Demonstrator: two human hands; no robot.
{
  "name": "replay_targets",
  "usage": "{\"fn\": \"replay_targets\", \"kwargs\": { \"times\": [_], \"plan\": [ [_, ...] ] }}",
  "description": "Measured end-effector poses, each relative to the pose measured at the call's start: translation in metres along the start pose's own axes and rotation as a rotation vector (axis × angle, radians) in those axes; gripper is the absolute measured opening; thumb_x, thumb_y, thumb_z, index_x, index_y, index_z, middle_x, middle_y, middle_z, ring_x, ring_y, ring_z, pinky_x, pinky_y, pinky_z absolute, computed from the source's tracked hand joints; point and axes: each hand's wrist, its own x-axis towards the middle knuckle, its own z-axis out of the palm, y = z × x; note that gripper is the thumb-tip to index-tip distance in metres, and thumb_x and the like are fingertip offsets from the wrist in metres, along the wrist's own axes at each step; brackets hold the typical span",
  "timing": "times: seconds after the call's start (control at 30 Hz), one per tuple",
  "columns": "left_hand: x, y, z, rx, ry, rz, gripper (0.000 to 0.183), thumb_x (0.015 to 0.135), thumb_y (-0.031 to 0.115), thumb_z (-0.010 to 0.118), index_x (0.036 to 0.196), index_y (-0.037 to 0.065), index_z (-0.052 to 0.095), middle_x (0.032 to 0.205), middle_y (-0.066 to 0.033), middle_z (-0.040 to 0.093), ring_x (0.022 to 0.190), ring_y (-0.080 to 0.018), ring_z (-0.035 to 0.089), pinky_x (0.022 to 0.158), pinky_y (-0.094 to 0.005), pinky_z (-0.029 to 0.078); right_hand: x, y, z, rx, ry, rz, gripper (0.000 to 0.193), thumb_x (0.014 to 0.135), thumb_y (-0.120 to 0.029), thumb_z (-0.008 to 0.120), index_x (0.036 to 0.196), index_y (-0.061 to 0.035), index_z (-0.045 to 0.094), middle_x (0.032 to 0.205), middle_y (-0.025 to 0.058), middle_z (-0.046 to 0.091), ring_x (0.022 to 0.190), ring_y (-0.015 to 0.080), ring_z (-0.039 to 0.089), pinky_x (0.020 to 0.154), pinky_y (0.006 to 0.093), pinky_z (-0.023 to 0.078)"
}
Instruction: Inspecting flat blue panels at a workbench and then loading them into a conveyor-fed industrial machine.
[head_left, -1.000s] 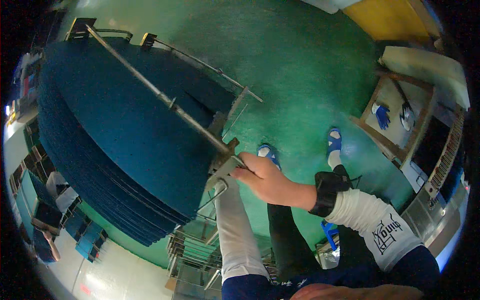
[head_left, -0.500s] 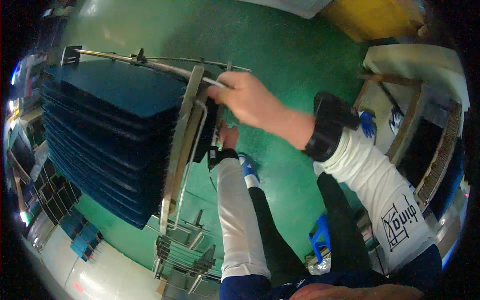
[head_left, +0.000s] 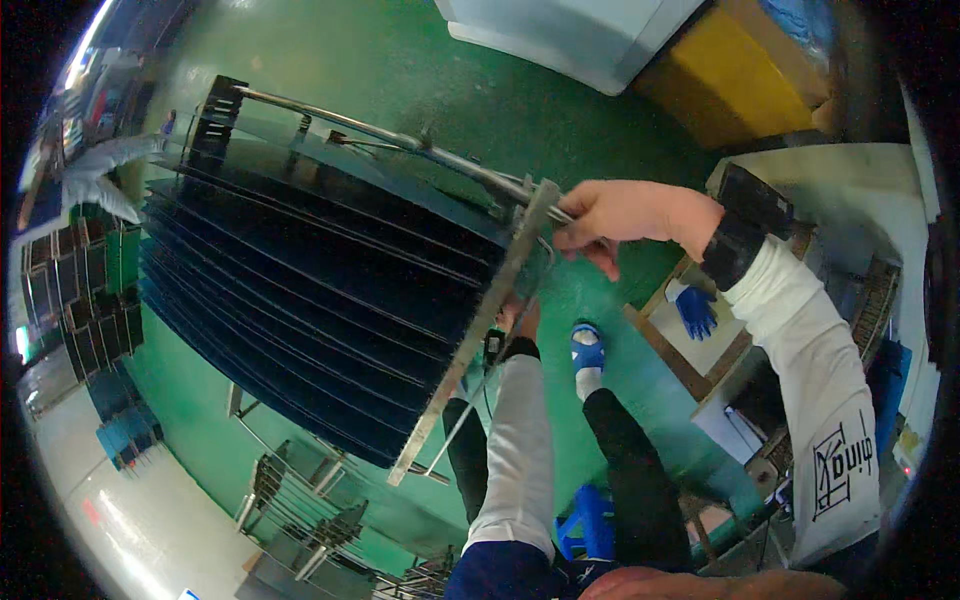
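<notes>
Silver metal-framed rack [head_left: 470,340] of thin dark-blue sheets [head_left: 320,290] sits tilted, front-L of wearer. L hand [head_left: 522,316] by its end bar, part-hidden, can't tell if grasping. R hand [head_left: 635,212]: thumb + fingers pinch round silver rod [head_left: 385,135] end. Farther R: blue fabric glove [head_left: 695,312]; beyond, big yellow box [head_left: 740,75].

Floor's a smooth, kinda shiny green [head_left: 640,150], with a blue plastic stool [head_left: 590,515] and a foot in a blue open-toed sandal [head_left: 588,350] on it. The long silvery metal rack [head_left: 519,246] is loaded with thin, flat, dark-blue sheets [head_left: 320,290], layered with narrow gaps between 'em. Off to the right, a pale flat top with a brown rim [head_left: 712,352] has a blue glove [head_left: 697,312] lying on it.
</notes>
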Motion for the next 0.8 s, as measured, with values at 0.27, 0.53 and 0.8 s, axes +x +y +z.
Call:
{"fn": "replay_targets", "kwargs": {
  "times": [0.27, 0.53, 0.8],
  "plan": [
    [-0.066, 0.009, 0.084, -0.165, 0.174, -0.234, 0.057, 0.079, 0.038, 0.061, 0.125, 0.006, 0.052, 0.12, -0.0209, 0.055, 0.104, -0.0351, 0.055, 0.089, -0.0487, 0.042, -0.011, 0.017, 0.023, -0.264, -0.372, 0.156, 0.015, 0.087, -0.014, 0.057, 0.092, 0.0002, 0.057, 0.073, 0.0079, 0.062, 0.062, 0.0167, 0.062, 0.06, 0.03, 0.052],
    [-0.156, 0.089, 0.085, -0.653, 0.226, -0.307, 0.043, 0.077, 0.027, 0.062, 0.112, 0.004, 0.055, 0.098, -0.0233, 0.06, 0.094, -0.0413, 0.057, 0.078, -0.0505, 0.046, 0.0, 0.082, 0.002, -0.205, -0.209, 0.229, 0.024, 0.089, -0.023, 0.058, 0.093, 0.0008, 0.06, 0.071, 0.0076, 0.065, 0.064, 0.0151, 0.063, 0.062, 0.029, 0.052],
    [-0.282, 0.011, 0.036, -0.62, -0.041, -0.293, 0.056, 0.077, 0.029, 0.062, 0.127, 0.007, 0.05, 0.109, -0.0225, 0.059, 0.099, -0.0408, 0.056, 0.087, -0.0475, 0.045, 0.012, 0.051, 0.038, -0.014, -0.102, 0.12, 0.02, 0.087, -0.017, 0.058, 0.095, 0.0, 0.061, 0.08, 0.0079, 0.066, 0.069, 0.0189, 0.066, 0.064, 0.0308, 0.054]
  ]
}}
